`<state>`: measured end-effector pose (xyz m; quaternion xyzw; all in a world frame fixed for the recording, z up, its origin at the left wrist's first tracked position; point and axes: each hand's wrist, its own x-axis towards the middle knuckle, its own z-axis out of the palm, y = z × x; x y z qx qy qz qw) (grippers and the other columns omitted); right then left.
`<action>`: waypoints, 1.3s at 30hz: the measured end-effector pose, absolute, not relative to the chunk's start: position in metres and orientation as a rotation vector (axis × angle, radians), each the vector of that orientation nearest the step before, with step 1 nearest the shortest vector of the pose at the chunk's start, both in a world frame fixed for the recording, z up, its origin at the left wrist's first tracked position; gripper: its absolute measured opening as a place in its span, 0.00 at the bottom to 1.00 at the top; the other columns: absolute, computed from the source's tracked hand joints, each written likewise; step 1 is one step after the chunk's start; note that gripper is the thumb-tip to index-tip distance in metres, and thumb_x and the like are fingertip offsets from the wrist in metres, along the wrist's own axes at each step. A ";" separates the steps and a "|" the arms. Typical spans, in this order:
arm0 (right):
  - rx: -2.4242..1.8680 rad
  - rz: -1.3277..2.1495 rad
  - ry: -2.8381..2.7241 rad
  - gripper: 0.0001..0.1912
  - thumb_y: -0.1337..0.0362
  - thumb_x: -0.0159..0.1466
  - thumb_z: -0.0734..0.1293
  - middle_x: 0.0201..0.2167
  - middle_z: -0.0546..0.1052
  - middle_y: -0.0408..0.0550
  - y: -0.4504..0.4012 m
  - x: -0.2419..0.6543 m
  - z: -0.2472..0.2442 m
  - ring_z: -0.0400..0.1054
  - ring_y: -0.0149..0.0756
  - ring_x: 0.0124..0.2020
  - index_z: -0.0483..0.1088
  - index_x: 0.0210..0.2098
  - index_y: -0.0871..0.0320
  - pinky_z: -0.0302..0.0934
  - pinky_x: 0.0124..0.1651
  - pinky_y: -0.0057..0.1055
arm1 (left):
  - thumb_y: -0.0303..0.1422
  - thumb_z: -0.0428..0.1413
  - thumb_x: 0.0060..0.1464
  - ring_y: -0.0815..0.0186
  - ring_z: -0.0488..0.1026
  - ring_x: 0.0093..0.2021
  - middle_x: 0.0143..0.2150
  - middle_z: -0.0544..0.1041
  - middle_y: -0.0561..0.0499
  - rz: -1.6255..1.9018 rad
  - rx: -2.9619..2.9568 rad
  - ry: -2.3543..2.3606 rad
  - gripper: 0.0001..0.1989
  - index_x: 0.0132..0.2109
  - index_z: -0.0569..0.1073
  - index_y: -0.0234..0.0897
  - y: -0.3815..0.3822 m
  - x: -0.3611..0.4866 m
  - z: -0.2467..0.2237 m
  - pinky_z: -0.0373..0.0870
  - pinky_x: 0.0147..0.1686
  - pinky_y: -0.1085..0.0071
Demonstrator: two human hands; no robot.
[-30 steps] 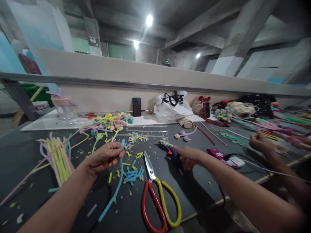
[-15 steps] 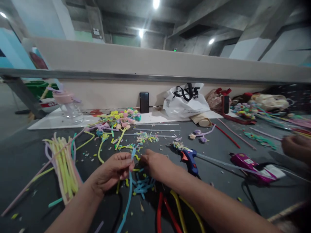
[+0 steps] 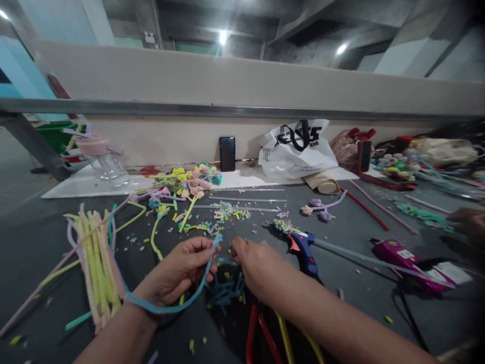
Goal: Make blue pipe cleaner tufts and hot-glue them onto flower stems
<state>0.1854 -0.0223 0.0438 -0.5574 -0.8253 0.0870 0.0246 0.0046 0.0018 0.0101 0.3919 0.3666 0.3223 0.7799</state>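
Blue pipe cleaner pinched in left hand, now looped beneath wrist; right hand, fingers curled, brought beside it from glue gun.

Left hand pinching blue pipe cleaner near its tip — strand loops under wrist. Right hand on blue offcuts, just beside glue gun.
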 end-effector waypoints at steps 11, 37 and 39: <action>-1.804 0.341 -2.403 0.07 0.73 0.57 0.59 0.28 0.75 0.49 -0.019 0.178 0.042 0.69 0.36 0.29 0.65 0.34 0.58 0.48 0.25 0.28 | 0.28 0.63 0.43 0.72 0.72 0.29 0.29 0.75 0.49 0.837 0.805 0.689 0.07 0.30 0.73 0.30 0.001 0.008 0.010 0.69 0.32 0.78; -1.027 1.694 -0.565 0.15 0.68 0.43 0.76 0.21 0.75 0.43 -0.034 0.159 0.019 0.66 0.23 0.19 0.69 0.27 0.62 0.62 0.27 0.22 | 0.28 0.63 0.43 0.72 0.72 0.28 0.29 0.75 0.50 0.847 0.762 0.549 0.08 0.29 0.70 0.31 -0.001 0.005 0.009 0.68 0.33 0.76; -1.036 1.710 -0.514 0.15 0.68 0.42 0.76 0.20 0.75 0.44 -0.034 0.158 0.016 0.66 0.24 0.19 0.69 0.26 0.62 0.61 0.26 0.22 | 0.28 0.63 0.43 0.72 0.72 0.28 0.29 0.75 0.50 0.838 0.775 0.540 0.08 0.30 0.70 0.31 -0.001 0.005 0.008 0.68 0.34 0.76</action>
